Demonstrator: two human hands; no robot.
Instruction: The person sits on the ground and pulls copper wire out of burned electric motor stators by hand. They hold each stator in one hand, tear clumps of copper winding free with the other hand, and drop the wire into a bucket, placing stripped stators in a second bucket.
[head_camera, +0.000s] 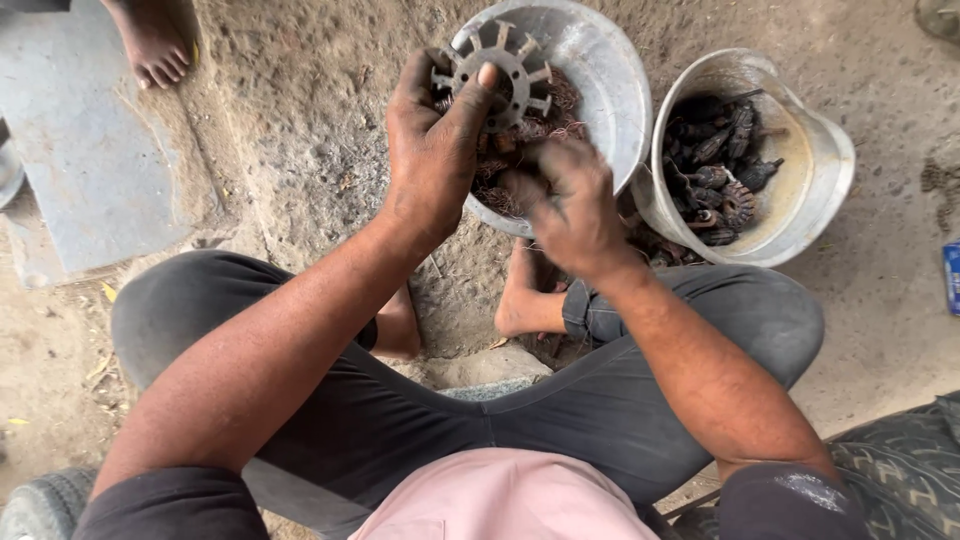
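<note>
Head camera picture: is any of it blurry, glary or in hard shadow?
In the head view the light is soft and even, with no hard shadows on the dirt floor. The right hand is smeared by motion blur, while the left hand and the toothed metal ring it holds are sharp. The two metal buckets show only a mild sheen, no glare.

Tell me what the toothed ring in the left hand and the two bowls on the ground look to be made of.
Toothed ring: looks like dull grey metal, probably stacked steel; its teeth are hard-edged and grimy. Left bowl: seemingly thin metal, perhaps aluminium; matt silver-grey sheen inside, rolled rim. Right bowl: likely metal too; pale worn inside with yellowish staining and a dented-looking rim. The left hand grips the ring.
</note>
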